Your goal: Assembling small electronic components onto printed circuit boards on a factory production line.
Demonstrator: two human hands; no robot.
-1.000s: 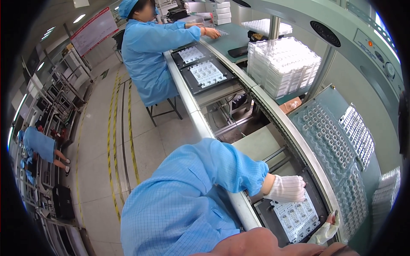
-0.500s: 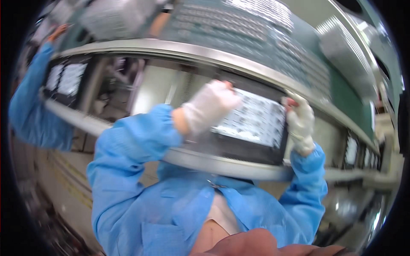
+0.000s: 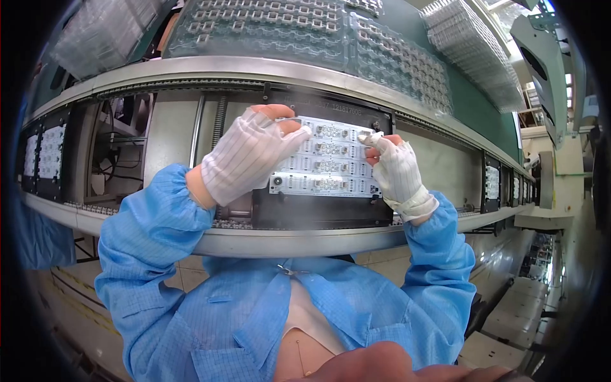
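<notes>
A black carrier plate [image 3: 299, 213] lies on the conveyor in front of me, bearing several white circuit board strips [image 3: 328, 167] with small components along their middles. My left hand [image 3: 254, 149], in a white striped glove with bare fingertips, pinches thumb and forefinger at the left end of the farthest circuit board strip [image 3: 334, 132]. At that strip's right end, my right hand [image 3: 396, 170], gloved the same way, has its fingers closed on the edge. The left hand covers the left ends of some strips.
Metal conveyor rails [image 3: 305, 240] run across, near and far. Beyond them, clear plastic trays [image 3: 267, 32] of small parts lie on a green bench, with tray stacks [image 3: 474, 48] at the right. Other loaded carriers [image 3: 48, 153] sit along the line. A grey machine arm [image 3: 538, 70] stands far right.
Both hands and the carrier appear farther left in the view, which has shifted and sharpened. My left hand has opened out from a fist-like shape to a pinch at the strip's end.
</notes>
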